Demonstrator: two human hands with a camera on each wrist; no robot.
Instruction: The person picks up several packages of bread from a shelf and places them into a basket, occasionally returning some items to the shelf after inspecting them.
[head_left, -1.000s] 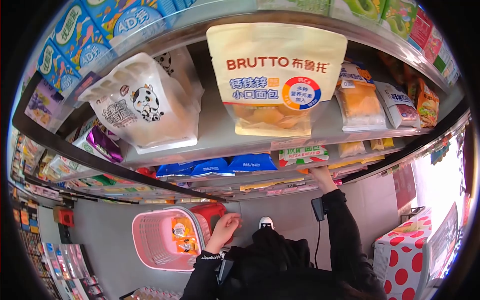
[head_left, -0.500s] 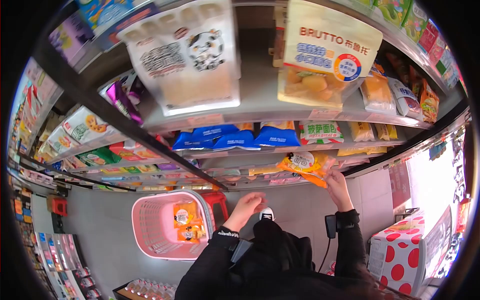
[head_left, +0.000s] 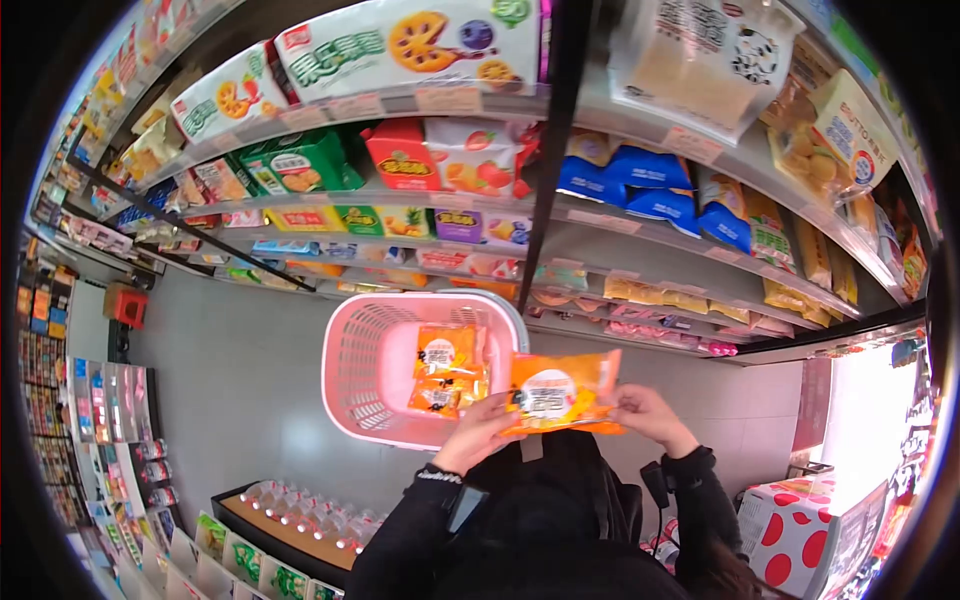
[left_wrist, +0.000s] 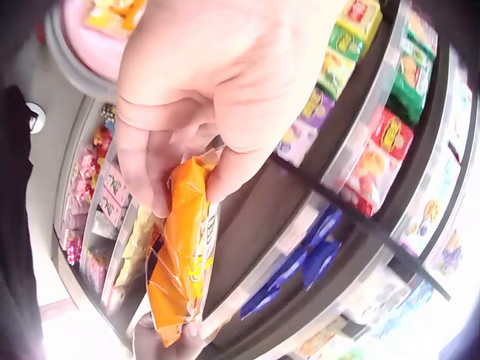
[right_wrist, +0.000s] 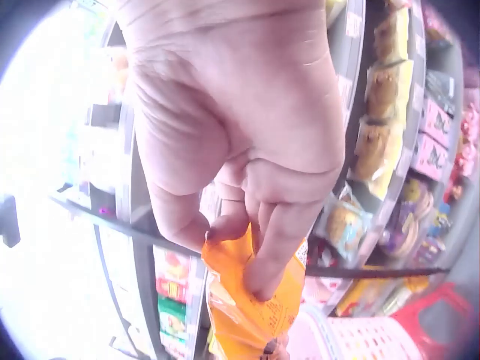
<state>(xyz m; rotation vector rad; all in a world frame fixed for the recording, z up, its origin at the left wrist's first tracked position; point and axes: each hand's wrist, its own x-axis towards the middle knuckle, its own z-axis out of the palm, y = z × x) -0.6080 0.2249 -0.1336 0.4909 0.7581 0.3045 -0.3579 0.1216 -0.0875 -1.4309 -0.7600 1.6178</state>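
An orange packet with a white round label (head_left: 556,391) is held between both hands, just right of the pink basket (head_left: 372,430). The left hand (head_left: 478,432) pinches its left end; in the left wrist view the thumb and fingers of that hand (left_wrist: 210,90) grip one end of the packet (left_wrist: 180,247). The right hand (head_left: 655,418) pinches the other end, and in the right wrist view this hand (right_wrist: 240,127) has its thumb and fingers on the packet's edge (right_wrist: 251,307). Orange packets (head_left: 445,350) lie inside the basket.
Shelves of packaged food (head_left: 440,100) run across the front and right, with a dark upright post (head_left: 553,150) between sections. A low stand with bottles (head_left: 310,520) is at the lower left, and a red-dotted box (head_left: 790,535) at the lower right.
The right hand has brought the packet from the lower shelf leftward to beside the basket, and the left hand has taken hold of its other end. The head view has turned left.
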